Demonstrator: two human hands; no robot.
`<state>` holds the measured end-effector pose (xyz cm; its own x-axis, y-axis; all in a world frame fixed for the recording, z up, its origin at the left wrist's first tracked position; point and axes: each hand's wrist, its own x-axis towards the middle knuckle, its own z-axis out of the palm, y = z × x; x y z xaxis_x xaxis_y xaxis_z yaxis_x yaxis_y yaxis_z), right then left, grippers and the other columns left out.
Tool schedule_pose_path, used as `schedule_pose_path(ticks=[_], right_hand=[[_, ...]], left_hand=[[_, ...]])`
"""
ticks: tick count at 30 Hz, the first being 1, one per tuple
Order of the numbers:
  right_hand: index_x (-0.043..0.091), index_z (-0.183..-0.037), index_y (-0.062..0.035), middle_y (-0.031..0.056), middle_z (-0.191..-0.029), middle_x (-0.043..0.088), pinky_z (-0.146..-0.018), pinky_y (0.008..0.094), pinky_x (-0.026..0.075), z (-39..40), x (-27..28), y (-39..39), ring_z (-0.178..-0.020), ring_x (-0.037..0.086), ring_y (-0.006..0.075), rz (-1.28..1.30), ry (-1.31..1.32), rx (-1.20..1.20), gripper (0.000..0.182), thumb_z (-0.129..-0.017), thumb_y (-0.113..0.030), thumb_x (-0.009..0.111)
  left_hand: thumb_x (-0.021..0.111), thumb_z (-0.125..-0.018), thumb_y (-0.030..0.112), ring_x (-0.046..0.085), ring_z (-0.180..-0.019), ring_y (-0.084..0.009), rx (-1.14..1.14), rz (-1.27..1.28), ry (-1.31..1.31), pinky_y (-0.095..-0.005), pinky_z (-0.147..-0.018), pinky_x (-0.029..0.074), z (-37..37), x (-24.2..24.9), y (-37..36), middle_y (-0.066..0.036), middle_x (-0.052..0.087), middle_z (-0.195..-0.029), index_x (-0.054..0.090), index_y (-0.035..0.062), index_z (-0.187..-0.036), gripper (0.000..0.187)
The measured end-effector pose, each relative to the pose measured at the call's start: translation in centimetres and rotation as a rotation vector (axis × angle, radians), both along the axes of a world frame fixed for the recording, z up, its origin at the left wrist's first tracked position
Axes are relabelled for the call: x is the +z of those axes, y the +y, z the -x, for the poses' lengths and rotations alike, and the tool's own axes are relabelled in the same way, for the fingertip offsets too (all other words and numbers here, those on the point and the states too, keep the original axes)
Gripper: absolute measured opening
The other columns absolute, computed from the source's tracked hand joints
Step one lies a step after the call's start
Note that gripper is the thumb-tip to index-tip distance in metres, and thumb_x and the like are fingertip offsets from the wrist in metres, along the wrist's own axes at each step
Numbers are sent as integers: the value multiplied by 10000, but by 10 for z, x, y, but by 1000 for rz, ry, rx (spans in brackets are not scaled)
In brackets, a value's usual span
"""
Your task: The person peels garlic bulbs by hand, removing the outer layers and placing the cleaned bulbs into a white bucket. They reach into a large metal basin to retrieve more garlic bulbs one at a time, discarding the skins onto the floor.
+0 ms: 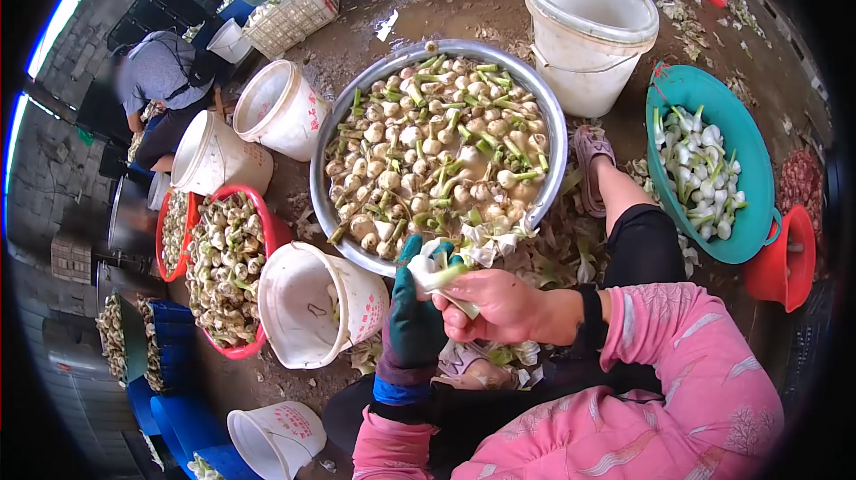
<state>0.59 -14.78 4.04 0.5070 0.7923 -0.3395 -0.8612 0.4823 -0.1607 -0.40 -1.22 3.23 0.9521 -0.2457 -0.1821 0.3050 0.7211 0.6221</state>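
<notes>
My left hand (415, 324), in a dark green glove, is closed around a white garlic bulb (432, 273) with a short green stalk. From the right, my bare right hand (499, 304) pinches the garlic's stalk end, where a strip of pale skin hangs. Both hands are at the near rim of a wide metal basin (560, 137), full of unpeeled garlic bulbs (419, 146) with cut stalks, in murky water. Loose white peelings (481, 248) lie at that near rim. On the right, a teal tub (756, 181) contains peeled white garlic (704, 181).
White buckets (588, 79) stand around the basin, one (290, 320) tipped toward me at left. Beside it is a red tub (272, 226) heaped with garlic. A red container (780, 275) sits at right. Another person (169, 74) sits at upper left. Peelings litter the floor.
</notes>
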Motion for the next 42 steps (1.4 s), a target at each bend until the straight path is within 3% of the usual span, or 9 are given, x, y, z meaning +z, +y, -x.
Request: schedule_pose_path(ticks=[3, 5, 10, 19, 25, 27, 29, 35, 42], right_hand=[[515, -787, -33, 15, -559, 486, -481, 265, 378, -3, -10, -1, -513, 468, 144, 284, -410, -76, 238, -882, -219, 402], [518, -719, -21, 70, -556, 503, -494, 317, 398, -12, -11, -9, -508, 504, 198, 786, -941, -198, 251, -850, -217, 431], [488, -667, -31, 164, -599, 522, -544, 424, 414, -9, -12, -12, -598, 523, 362, 1236, -1603, -206, 243, -822, -212, 437], [538, -676, -13, 14, -542, 466, -504, 267, 368, -24, 14, -37, -513, 417, 88, 740, -1210, 113, 242, -821, -188, 454], [559, -698, -14, 62, -572, 500, -521, 307, 391, -33, 16, -42, -526, 471, 144, 776, -1361, 390, 299, -816, -283, 503], [567, -879, -7, 143, -804, 571, -653, 355, 433, -43, -1, -49, -733, 556, 250, 1486, -1866, 100, 411, -763, -401, 561], [414, -1154, -1, 199, -1113, 459, -888, 346, 363, -40, 6, -47, -1047, 449, 316, 1302, -1738, -237, 702, -665, -458, 627], [353, -1222, -30, 166, -1129, 449, -916, 544, 210, -16, -12, -19, -1095, 419, 259, 1250, -1833, 180, 676, -625, -236, 595], [381, -1162, -85, 174, -1032, 514, -875, 498, 321, -16, -13, -12, -1037, 485, 266, 1336, -2242, -250, 495, -699, -166, 537]], left_hand=[[352, -898, 357, 506, -962, -197, -128, 225, 86, -330, -827, 411, 0, -17, 13, -137, 498, -1113, 250, 66, -1305, 511], [367, -894, 356, 553, -755, -147, -105, -743, -108, -255, -668, 458, 0, -18, 17, -84, 572, -900, 249, 41, -1301, 528], [505, -846, 216, 461, -556, -59, 91, -720, -263, -191, -503, 394, 10, 12, -1, -4, 514, -691, 316, -3, -1261, 506], [408, -889, 272, 390, -408, -68, 197, -76, 136, -174, -336, 310, -4, -2, 53, -4, 511, -669, 508, 76, -836, 227], [365, -897, 270, 381, -376, -91, 259, -259, 170, -202, -361, 329, -2, 8, 50, -14, 458, -520, 530, 64, -804, 280], [340, -899, 282, 402, -382, -106, 199, -574, 57, -217, -381, 342, 4, 13, 48, -33, 463, -501, 544, 46, -815, 323], [327, -899, 299, 428, -394, -116, 122, -698, 19, -225, -394, 350, 9, 16, 40, -53, 478, -494, 555, 30, -815, 362], [374, -884, 322, 448, -410, -110, 1, -719, 3, -215, -409, 347, 8, 17, 19, -59, 497, -511, 566, 23, -827, 360], [379, -884, 321, 442, -416, -99, -27, -668, -4, -205, -410, 336, 8, 12, 23, -50, 500, -526, 565, 24, -818, 357]])
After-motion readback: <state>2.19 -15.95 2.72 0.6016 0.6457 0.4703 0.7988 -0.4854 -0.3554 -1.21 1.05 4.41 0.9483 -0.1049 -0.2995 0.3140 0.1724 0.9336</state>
